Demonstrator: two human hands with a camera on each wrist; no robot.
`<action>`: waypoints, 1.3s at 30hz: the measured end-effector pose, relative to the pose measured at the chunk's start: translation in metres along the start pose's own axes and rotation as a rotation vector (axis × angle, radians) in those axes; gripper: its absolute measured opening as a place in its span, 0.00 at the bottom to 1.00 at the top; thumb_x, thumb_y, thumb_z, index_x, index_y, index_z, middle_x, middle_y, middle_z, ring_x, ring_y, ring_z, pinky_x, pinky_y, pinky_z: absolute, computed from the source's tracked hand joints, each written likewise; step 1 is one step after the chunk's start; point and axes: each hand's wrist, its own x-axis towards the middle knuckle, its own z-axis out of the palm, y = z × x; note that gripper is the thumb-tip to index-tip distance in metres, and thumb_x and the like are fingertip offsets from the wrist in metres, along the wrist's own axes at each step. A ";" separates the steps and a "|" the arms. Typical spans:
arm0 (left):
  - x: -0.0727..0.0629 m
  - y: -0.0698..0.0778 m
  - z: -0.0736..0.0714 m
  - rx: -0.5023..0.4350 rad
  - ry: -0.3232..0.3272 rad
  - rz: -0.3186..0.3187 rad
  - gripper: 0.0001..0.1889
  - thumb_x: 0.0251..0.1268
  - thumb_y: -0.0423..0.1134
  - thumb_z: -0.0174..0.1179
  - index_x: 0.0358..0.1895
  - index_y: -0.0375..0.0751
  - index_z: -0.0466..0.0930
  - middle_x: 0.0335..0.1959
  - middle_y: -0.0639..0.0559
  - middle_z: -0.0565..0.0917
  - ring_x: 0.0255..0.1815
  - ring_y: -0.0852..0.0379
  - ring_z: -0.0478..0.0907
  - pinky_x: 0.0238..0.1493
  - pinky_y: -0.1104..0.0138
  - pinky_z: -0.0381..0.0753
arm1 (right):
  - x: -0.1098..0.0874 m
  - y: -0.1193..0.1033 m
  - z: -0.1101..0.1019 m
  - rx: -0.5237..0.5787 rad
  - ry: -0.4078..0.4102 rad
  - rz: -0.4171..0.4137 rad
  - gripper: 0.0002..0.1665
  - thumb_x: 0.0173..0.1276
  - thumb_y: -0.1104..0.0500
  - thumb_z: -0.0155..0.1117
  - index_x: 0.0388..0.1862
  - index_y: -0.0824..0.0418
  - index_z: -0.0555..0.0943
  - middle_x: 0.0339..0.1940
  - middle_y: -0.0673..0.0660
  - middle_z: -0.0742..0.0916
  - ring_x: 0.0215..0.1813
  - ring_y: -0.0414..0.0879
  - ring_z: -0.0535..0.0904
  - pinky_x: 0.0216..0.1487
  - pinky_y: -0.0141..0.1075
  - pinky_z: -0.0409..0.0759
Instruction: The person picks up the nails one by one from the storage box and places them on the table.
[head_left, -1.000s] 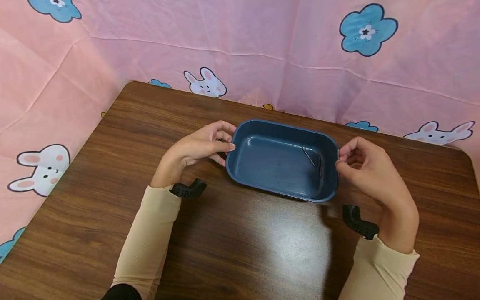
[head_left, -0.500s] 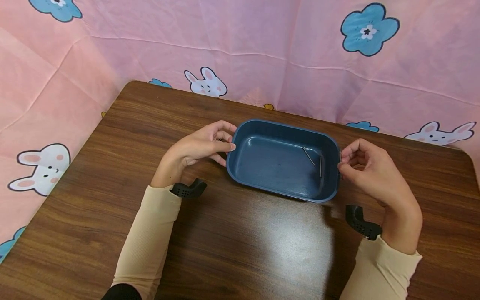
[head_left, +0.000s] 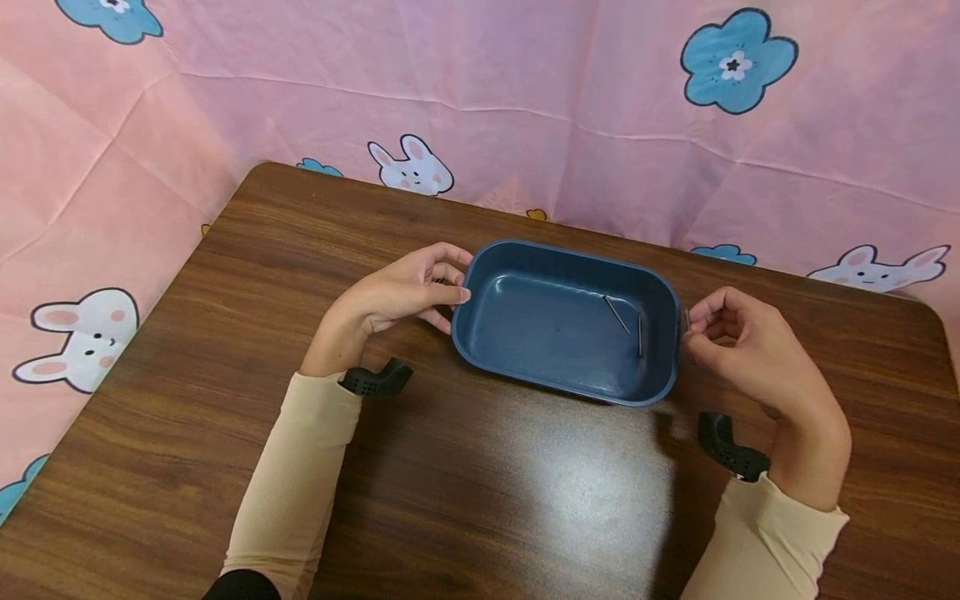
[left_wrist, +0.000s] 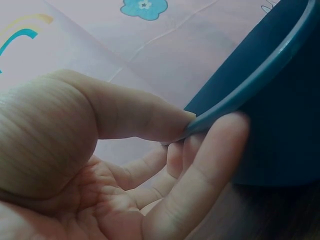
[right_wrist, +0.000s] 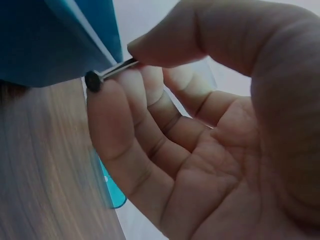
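Observation:
A dark blue plastic tray (head_left: pixel 555 333) sits on the wooden table, with two thin metal nails (head_left: pixel 617 314) lying on its floor toward the right end. My left hand (head_left: pixel 408 287) pinches the tray's left rim, thumb on top and fingers underneath; the left wrist view shows the thumb at the blue rim (left_wrist: pixel 260 80). Just beyond the right rim, my right hand (head_left: pixel 750 346) pinches a nail (right_wrist: pixel 117 69) between thumb and fingers. Its flat dark head faces the camera in the right wrist view, close to the tray's wall (right_wrist: pixel 45 45), and the thumb covers the other end.
The brown wooden table (head_left: pixel 480 492) reaches back to a pink cloth (head_left: pixel 495 50) printed with rabbits and flowers. Black wrist mounts (head_left: pixel 731 450) stick out from both sleeves.
My right hand has shifted a little to the right, away from the tray's right rim, with the nail still pinched. The left hand and tray look unmoved.

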 end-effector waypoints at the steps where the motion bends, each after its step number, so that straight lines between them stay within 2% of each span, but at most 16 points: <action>1: 0.000 0.000 0.000 0.000 0.001 0.000 0.29 0.76 0.31 0.59 0.76 0.37 0.60 0.57 0.35 0.76 0.50 0.47 0.82 0.43 0.54 0.93 | 0.000 0.001 0.000 0.001 -0.003 0.002 0.10 0.70 0.68 0.67 0.48 0.66 0.78 0.38 0.42 0.83 0.38 0.31 0.81 0.35 0.25 0.80; 8: 0.001 0.000 0.000 0.001 -0.001 0.003 0.29 0.76 0.31 0.59 0.76 0.37 0.60 0.57 0.35 0.76 0.50 0.47 0.82 0.43 0.53 0.93 | -0.001 0.003 -0.001 -0.006 -0.012 0.006 0.10 0.71 0.66 0.67 0.48 0.65 0.77 0.38 0.42 0.82 0.38 0.31 0.81 0.35 0.25 0.81; 21: 0.000 0.002 0.001 0.014 -0.002 0.004 0.29 0.76 0.32 0.59 0.75 0.35 0.60 0.57 0.34 0.76 0.49 0.48 0.82 0.42 0.56 0.93 | -0.002 0.009 -0.002 0.050 -0.010 0.009 0.11 0.71 0.69 0.66 0.49 0.67 0.76 0.37 0.39 0.81 0.38 0.30 0.82 0.33 0.26 0.81; 39: 0.000 0.001 0.001 -0.005 0.000 -0.003 0.30 0.76 0.30 0.59 0.75 0.35 0.60 0.55 0.37 0.76 0.47 0.49 0.83 0.41 0.56 0.93 | -0.004 0.014 -0.004 0.075 -0.035 0.029 0.10 0.73 0.69 0.65 0.49 0.69 0.74 0.33 0.39 0.82 0.33 0.33 0.82 0.33 0.27 0.84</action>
